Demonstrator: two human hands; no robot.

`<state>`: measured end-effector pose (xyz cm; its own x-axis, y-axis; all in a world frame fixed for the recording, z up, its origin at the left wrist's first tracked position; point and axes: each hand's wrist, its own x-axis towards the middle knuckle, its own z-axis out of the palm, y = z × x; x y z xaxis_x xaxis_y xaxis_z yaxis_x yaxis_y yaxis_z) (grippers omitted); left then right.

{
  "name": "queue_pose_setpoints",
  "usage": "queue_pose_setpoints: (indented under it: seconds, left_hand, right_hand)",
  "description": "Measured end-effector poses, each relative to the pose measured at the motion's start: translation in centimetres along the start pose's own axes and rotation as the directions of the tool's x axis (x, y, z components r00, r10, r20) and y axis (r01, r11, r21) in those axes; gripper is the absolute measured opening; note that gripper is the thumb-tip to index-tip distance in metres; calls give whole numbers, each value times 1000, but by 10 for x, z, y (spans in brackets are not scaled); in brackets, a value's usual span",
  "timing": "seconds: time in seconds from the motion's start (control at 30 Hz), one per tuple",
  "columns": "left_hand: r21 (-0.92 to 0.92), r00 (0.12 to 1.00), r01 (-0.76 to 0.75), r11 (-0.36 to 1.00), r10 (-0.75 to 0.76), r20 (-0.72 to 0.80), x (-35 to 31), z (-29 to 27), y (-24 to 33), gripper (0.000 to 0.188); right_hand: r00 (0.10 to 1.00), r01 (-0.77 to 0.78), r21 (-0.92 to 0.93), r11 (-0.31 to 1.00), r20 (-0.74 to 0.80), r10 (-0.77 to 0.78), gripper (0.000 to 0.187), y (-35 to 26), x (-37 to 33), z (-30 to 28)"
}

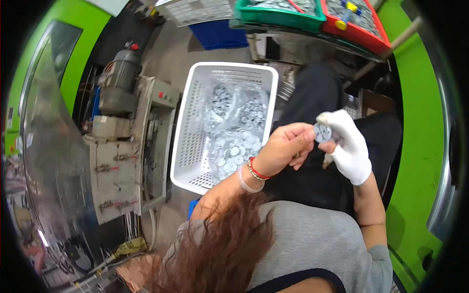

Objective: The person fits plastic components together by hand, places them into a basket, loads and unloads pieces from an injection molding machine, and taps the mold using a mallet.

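Note:
Over my lap, a small round grey part point(322, 133) with a spoked or recessed face is held between my two hands. My right hand point(351, 150), in a white glove with a bare fingertip showing, is closed around its right side. From the left, my bare left hand point(281, 149) pinches at its edge with thumb and forefinger; a red band and other bracelets circle that wrist. Beside my left forearm stands a white perforated plastic basket point(184, 146). Inside it lie clear plastic bags point(237, 152) filled with similar grey discs and smaller grey pieces.
A green tray point(281, 15) and a red tray point(359, 36), both full of grey parts, sit on a bench ahead. Machinery with a grey motor point(119, 78) stands left. A green machine panel point(415, 122) rises close on my right. A blue crate point(217, 35) is behind the basket.

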<state>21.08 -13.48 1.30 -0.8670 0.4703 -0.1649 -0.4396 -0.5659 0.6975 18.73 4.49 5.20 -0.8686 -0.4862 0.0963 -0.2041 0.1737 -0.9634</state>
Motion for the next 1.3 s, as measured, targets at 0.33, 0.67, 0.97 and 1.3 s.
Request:
queue_pose_setpoints:
  seconds: [0.33, 0.67, 0.97, 1.3]
  left_hand:
    - [-74, 612, -151, 986, 34, -790, -33, -239, -25, 34]
    - [-640, 990, 95, 762, -137, -16, -4, -112, -36, 44]
    - [-662, 909, -159, 732, -154, -388, -13, -160, -54, 22]
    - [-765, 780, -408, 498, -246, -576, 69, -347, -142, 64]
  right_hand:
    - [916, -354, 270, 895, -94, 390, 48, 13, 2, 24]
    - [986, 168, -336, 927, 34, -166, 20, 17, 47, 75]
    - [920, 368, -542, 756, 96, -379, 11, 15, 74, 60]
    - [882, -176, -605, 776, -448, -149, 14, 21, -29, -52]
